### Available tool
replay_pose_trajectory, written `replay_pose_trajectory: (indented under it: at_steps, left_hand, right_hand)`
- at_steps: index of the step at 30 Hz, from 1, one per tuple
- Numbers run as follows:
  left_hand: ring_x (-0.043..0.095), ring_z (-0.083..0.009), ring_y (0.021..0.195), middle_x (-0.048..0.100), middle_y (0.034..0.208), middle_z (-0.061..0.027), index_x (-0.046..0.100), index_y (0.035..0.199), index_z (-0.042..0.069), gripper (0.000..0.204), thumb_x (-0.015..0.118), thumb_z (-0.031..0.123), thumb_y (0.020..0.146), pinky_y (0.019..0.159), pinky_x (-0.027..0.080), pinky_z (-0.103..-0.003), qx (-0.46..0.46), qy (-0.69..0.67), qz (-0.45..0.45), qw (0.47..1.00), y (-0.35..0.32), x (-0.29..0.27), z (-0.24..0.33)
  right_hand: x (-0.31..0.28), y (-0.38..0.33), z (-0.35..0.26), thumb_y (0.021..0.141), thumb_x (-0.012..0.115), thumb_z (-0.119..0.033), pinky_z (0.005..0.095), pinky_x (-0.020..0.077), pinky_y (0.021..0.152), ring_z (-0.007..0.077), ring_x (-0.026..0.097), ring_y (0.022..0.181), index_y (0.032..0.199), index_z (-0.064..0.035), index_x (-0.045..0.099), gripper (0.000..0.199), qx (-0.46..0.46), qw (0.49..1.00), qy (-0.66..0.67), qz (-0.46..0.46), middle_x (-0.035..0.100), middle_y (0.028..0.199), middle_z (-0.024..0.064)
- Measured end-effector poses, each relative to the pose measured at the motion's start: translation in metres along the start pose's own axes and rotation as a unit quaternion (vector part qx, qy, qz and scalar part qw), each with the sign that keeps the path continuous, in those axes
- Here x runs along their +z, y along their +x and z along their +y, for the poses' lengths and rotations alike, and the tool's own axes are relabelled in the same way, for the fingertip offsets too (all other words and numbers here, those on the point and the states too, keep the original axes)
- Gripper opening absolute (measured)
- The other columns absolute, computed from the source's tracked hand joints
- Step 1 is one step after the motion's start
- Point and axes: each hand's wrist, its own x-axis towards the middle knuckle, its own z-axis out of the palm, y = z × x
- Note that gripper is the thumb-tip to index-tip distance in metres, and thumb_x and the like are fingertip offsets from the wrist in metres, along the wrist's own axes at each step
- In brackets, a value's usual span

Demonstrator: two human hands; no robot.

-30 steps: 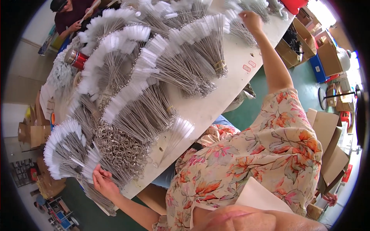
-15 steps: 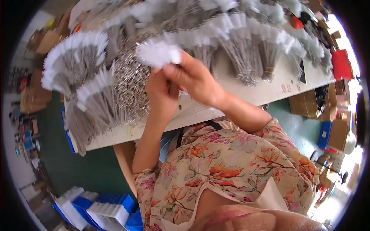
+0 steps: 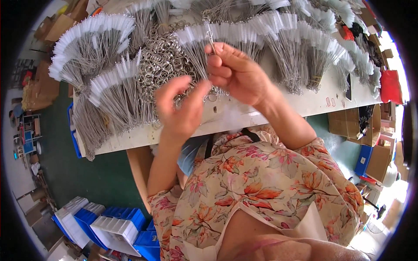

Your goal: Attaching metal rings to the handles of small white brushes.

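Observation:
My right hand (image 3: 237,74) is raised over the table, fingers pinched round thin wire brushes (image 3: 211,35) whose shiny metal ends stick up above the fingertips. Below that hand hangs a blurred white patch (image 3: 237,116), which looks like bristles; how many brushes are held I cannot tell. Lower and to its left, my left hand (image 3: 180,106) has thumb and fingers spread, slightly smeared by motion, with nothing seen in it. Just beyond the left hand lies a heap of metal rings (image 3: 163,61). Rows of white-tipped wire brushes (image 3: 196,39) lie behind both hands.
More brush bundles (image 3: 93,39) fan out on the white table (image 3: 130,141) at left, others (image 3: 287,52) at right. A dark flat object (image 3: 348,87) and a red bag (image 3: 391,86) are near its right end. Blue and white bins (image 3: 115,230) stand on the floor at lower left.
The hands have parted: my left hand has let go and opened, lower down. The white bristles no longer show above the hands; metal ends now stick up from my right hand.

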Motion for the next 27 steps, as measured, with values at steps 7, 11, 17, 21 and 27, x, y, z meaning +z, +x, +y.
replay_pose_trajectory:
  at_steps: [7, 11, 17, 21, 27]
  left_hand:
    - [0.043, -0.0265, 0.117, 0.03, 0.137, -0.0132, 0.029, 0.134, 0.003, 0.093, 0.081, 0.022, 0.059, 0.088, 0.041, -0.037, -0.224, -0.389, -0.128, 0.884, 0.044, -0.026, 0.006]
    - [0.052, -0.0222, 0.105, 0.049, 0.12, -0.011, 0.049, 0.119, 0.005, 0.066, 0.08, 0.02, 0.063, 0.077, 0.046, -0.032, -0.24, -0.473, -0.139, 0.836, 0.029, -0.03, -0.003]
    - [0.057, -0.0167, 0.079, 0.06, 0.084, -0.0047, 0.063, 0.081, 0.006, 0.019, 0.074, 0.016, 0.07, 0.068, 0.045, -0.027, -0.194, -0.388, -0.111, 0.894, 0.012, -0.021, 0.007]
    - [0.057, -0.0145, 0.075, 0.059, 0.084, -0.006, 0.061, 0.087, 0.004, 0.017, 0.069, 0.014, 0.076, 0.066, 0.046, -0.026, -0.294, -0.341, -0.177, 0.875, -0.015, -0.021, 0.025]
    - [0.057, -0.0143, 0.057, 0.058, 0.066, -0.0068, 0.058, 0.095, 0.004, 0.028, 0.068, 0.023, 0.078, 0.054, 0.046, -0.026, -0.499, -0.095, -0.287, 0.812, -0.088, -0.013, 0.033]
  right_hand:
    - [0.039, -0.015, 0.018, 0.087, 0.054, -0.011, 0.0279, 0.0454, 0.061, 0.0119, 0.057, 0.07, 0.091, -0.0013, 0.062, 0.013, 0.034, 0.824, -0.565, -0.038, 0.061, 0.077, 0.0067]
    - [0.031, -0.022, 0.014, 0.089, 0.053, -0.013, 0.0264, 0.0442, 0.058, 0.0104, 0.055, 0.067, 0.09, -0.0007, 0.06, 0.014, 0.032, 0.84, -0.54, -0.049, 0.059, 0.074, 0.0043]
    - [0.042, -0.034, -0.009, 0.091, 0.051, -0.017, 0.0224, 0.0408, 0.053, 0.0058, 0.05, 0.061, 0.093, -0.0011, 0.06, 0.018, 0.232, 0.877, -0.421, -0.03, 0.057, 0.069, 0.0014]
    - [-0.001, -0.085, -0.025, 0.086, 0.056, -0.014, 0.0271, 0.0444, 0.055, 0.0145, 0.054, 0.056, 0.089, 0.0008, 0.062, 0.016, 0.124, 0.747, -0.653, -0.019, 0.06, 0.07, 0.0077]
    - [-0.053, -0.175, -0.046, 0.082, 0.055, -0.012, 0.0414, 0.0453, 0.063, 0.0326, 0.059, 0.072, 0.086, -0.0033, 0.063, 0.013, 0.228, 0.275, -0.92, 0.159, 0.061, 0.078, 0.0117]
